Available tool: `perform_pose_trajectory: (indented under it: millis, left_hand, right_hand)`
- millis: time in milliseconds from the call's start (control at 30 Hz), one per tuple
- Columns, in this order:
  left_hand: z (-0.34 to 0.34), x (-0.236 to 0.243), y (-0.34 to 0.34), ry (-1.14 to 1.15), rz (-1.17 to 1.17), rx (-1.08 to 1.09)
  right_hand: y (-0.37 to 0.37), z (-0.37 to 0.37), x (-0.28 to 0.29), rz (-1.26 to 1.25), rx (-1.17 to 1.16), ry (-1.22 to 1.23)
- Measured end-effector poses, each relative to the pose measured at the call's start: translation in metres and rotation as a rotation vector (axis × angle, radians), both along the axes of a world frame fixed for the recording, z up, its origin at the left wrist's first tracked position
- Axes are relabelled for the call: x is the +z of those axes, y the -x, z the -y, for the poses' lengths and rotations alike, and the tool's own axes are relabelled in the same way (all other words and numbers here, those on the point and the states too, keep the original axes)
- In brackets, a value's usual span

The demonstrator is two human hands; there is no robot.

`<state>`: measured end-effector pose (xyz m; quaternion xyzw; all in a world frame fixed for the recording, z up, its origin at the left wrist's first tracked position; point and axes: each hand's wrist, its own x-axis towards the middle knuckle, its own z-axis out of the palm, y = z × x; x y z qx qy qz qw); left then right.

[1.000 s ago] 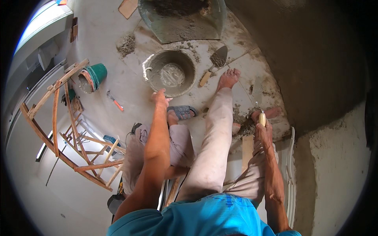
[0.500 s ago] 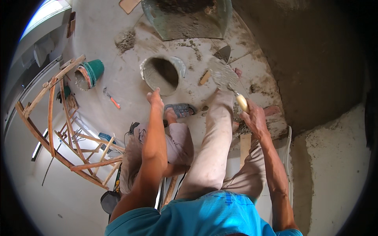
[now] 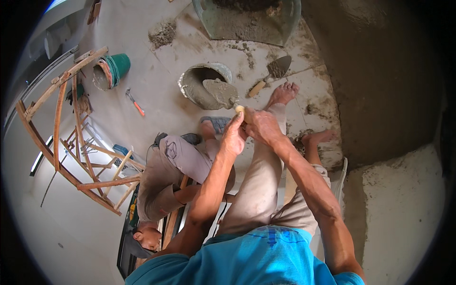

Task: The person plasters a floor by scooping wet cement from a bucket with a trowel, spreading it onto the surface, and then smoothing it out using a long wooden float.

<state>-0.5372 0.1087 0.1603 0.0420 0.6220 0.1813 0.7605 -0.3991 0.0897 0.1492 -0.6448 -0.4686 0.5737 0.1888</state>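
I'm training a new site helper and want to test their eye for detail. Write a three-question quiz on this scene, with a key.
1. True or false: the pointed trowel lies to the right of the grey bucket.
2. Fill in: the slim tool lying near the green bucket has an ____ handle.
3. The left hand and right hand meet at the handle of the loaded trowel. Where is its blade?
A) above the pointed trowel
B) at the grey bucket's mouth
C) above the green bucket

Key: 1 true; 2 orange-red; 3 B.
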Motion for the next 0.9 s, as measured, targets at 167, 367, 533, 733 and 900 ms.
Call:
perform_pose_trajectory:
  millis: [167,367,533,733,900]
  left_hand:
    - [-0.018,-0.033,0.034,0.119,-0.256,0.141]
    - [-0.049,-0.070,0.105,0.177,-0.349,0.002]
    - [-0.073,-0.100,0.102,0.131,-0.540,-0.333]
    - [-0.061,-0.125,0.118,0.225,-0.673,-0.459]
    - [-0.033,-0.135,0.136,0.214,-0.826,-0.365]
  right_hand:
    - [0.005,-0.007,-0.010,-0.311,-0.062,0.021]
    - [-0.038,0.064,-0.019,-0.183,-0.291,0.110]
    - [-0.110,0.188,-0.062,0.098,-0.288,0.176]
    - [-0.159,0.313,-0.059,0.150,-0.451,0.495]
    - [-0.134,0.343,-0.047,-0.015,-0.632,0.556]
